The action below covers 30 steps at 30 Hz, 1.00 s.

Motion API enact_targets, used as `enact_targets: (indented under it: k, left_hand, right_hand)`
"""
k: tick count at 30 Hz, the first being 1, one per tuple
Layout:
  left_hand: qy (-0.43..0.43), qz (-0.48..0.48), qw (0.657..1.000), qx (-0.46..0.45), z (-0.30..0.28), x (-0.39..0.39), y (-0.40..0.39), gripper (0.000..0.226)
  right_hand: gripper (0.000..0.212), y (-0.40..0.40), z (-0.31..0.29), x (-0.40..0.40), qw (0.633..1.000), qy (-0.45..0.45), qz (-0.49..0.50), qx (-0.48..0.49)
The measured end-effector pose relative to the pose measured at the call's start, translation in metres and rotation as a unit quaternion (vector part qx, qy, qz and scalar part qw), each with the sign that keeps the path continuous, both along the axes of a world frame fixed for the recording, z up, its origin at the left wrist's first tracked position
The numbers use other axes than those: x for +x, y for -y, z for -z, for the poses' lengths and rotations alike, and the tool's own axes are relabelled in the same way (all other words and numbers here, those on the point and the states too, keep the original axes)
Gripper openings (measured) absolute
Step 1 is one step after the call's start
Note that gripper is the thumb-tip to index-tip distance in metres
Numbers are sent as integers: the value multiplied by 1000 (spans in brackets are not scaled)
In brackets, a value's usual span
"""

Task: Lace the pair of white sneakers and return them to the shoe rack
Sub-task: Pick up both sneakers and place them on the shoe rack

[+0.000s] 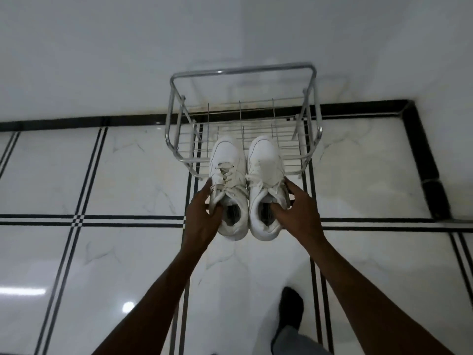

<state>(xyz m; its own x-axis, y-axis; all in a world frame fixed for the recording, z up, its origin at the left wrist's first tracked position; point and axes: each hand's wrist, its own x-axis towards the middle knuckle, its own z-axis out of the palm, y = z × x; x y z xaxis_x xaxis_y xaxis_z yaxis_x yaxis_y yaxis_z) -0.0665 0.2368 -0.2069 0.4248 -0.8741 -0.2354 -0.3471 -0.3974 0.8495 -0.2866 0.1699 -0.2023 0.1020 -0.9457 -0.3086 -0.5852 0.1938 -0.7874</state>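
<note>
Two white sneakers (pixel 247 185), one gripped in each hand (pixel 202 213) (pixel 297 211), point toes-first toward the shoe rack (pixel 176 103).

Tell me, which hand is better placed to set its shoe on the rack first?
Neither clearly. The left hand grips the left sneaker, the right hand grips the right sneaker. Both toes already reach over the shoe rack side by side, so lowering them together looks easiest.

No readable text, label, brand, number or sign anywhere: none on the white sneakers (pixel 245 185), none on the wire shoe rack (pixel 243 73), none on the floor tiles (pixel 133 170) or wall.
</note>
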Motion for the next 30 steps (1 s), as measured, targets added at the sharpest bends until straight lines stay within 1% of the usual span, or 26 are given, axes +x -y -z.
enact_targets:
  k: [3, 5, 8, 11, 13, 16, 18, 20, 24, 27, 30]
  left_hand:
    - [6, 19, 1000, -21, -32, 2, 27, 67]
    - [10, 23, 999, -25, -39, 7, 48, 67]
    - [19, 30, 999, -26, -38, 19, 83, 65]
    - [10, 43, 999, -13, -26, 33, 121, 64]
    - [-1, 42, 999, 7, -16, 45, 152, 65]
    - [-10, 46, 999, 23, -3, 57, 184, 66]
    - [-19, 43, 998, 43, 17, 72, 218, 65]
    - [-10, 47, 998, 40, 20, 74, 223, 65]
    - [-21, 57, 997, 41, 45, 85, 250, 64]
    - [-21, 55, 996, 72, 60, 91, 260, 65]
    - [-8, 77, 992, 97, 64, 97, 266, 65]
  right_hand:
    - [75, 30, -32, 2, 1000, -4, -11, 8]
    - [80, 51, -40, 6, 1000, -8, -17, 2]
    - [80, 83, -40, 17, 1000, -12, -24, -4]
    - [75, 120, -28, 30, 999, -31, -28, -8]
    - [72, 150, -19, 40, 999, -39, -29, 7]
    - [75, 177, -8, 55, 999, -34, -25, 26]
    - [77, 211, 12, 73, 998, -46, -18, 37]
    - [77, 217, 16, 77, 998, -57, -24, 33]
    - [75, 245, 35, 91, 996, -69, -24, 47]
    - [72, 253, 51, 96, 996, -57, -25, 62]
    - [69, 256, 56, 95, 995, -57, -27, 72]
